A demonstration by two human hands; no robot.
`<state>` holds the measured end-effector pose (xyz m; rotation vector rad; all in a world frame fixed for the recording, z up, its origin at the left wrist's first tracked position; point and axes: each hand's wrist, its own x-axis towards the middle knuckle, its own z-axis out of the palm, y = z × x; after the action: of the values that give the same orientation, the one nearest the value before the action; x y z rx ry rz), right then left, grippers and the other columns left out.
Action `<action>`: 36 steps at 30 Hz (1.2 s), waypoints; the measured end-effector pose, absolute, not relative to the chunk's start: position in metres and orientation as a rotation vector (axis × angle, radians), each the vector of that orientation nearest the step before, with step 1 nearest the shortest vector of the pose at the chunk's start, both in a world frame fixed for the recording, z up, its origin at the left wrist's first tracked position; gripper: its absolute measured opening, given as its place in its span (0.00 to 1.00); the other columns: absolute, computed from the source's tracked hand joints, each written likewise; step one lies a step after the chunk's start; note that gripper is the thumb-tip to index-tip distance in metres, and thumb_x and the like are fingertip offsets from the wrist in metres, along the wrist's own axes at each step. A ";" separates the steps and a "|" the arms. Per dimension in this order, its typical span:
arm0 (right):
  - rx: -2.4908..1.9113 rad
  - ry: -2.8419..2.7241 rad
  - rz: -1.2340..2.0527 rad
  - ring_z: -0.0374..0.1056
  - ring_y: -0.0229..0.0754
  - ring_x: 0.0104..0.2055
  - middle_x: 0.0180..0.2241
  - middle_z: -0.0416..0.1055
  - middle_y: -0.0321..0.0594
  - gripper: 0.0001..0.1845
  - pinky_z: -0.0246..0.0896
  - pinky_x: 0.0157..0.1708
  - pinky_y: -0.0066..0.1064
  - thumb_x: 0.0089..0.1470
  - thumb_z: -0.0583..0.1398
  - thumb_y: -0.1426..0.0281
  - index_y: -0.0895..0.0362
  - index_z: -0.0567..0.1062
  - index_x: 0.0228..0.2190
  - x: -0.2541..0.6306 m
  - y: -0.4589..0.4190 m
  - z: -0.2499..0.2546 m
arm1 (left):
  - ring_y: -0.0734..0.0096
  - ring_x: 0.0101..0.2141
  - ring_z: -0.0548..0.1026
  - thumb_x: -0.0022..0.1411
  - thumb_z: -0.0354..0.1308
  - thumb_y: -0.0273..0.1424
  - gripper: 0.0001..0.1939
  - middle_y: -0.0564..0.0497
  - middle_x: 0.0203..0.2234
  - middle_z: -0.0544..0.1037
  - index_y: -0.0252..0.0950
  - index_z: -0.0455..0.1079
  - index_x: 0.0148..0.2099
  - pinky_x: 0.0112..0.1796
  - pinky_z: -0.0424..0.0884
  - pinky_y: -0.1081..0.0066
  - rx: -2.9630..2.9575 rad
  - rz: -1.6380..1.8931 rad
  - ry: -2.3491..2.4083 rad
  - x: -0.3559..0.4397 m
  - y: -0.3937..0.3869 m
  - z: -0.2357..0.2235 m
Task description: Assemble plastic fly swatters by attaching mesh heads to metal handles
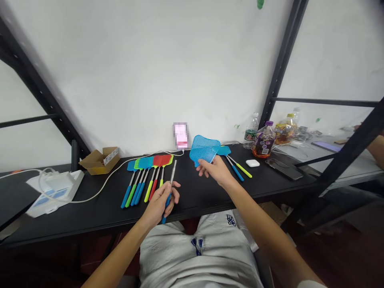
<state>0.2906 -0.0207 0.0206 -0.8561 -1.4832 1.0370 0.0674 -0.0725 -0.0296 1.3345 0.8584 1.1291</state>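
My left hand is closed around a fly swatter handle, a metal rod with a blue grip, its bare end pointing up. In my right hand is a separate blue fly swatter head, a perforated paddle pinched near its narrow neck. A gap lies between rod and head. Left of my left hand, several fly swatters with blue, green, yellow and red grips lie in a row on the black table. Behind my right hand rest a blue fly swatter head and two more handles, one blue and one yellow-green.
A phone with a lit screen leans on the wall, its white cable crossing the table. An open cardboard box and a white charger sit left. Bottles, a white earphone case and a dark phone stand right.
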 end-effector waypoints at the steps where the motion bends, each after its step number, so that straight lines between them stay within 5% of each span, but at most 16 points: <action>1: -0.819 -1.408 0.993 0.71 0.37 0.21 0.25 0.75 0.41 0.15 0.56 0.16 0.24 0.52 0.62 0.60 0.61 0.74 0.27 0.290 -0.020 0.022 | 0.86 0.11 0.53 0.66 0.50 0.47 0.19 0.58 0.22 0.68 0.37 0.64 0.47 0.11 0.52 0.81 1.367 1.052 0.876 0.066 -0.073 -0.030; 12: -0.620 -1.279 1.098 0.76 0.46 0.32 0.33 0.78 0.46 0.17 0.62 0.20 0.26 0.50 0.65 0.58 0.60 0.77 0.34 0.268 -0.020 0.011 | 0.85 0.10 0.54 0.67 0.48 0.48 0.18 0.61 0.18 0.64 0.37 0.63 0.42 0.11 0.52 0.82 1.561 0.795 0.975 0.064 -0.073 -0.024; 23: -0.619 -1.386 0.966 0.72 0.40 0.24 0.29 0.77 0.43 0.15 0.61 0.18 0.26 0.52 0.64 0.59 0.59 0.76 0.32 0.264 -0.018 0.006 | 0.85 0.10 0.53 0.68 0.48 0.47 0.18 0.62 0.18 0.64 0.37 0.63 0.42 0.11 0.52 0.82 1.541 0.805 0.948 0.062 -0.072 -0.027; 36: -0.680 -1.310 1.224 0.70 0.36 0.20 0.26 0.75 0.41 0.15 0.57 0.15 0.24 0.48 0.66 0.61 0.61 0.75 0.27 0.254 -0.017 -0.002 | 0.86 0.09 0.51 0.68 0.48 0.46 0.17 0.62 0.16 0.61 0.37 0.60 0.35 0.10 0.50 0.82 1.540 0.820 0.916 0.060 -0.070 -0.031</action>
<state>0.2540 -0.0167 -0.0024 -0.6797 -1.3099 1.2239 0.0599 -0.0700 -0.0313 1.5397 0.9161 0.8197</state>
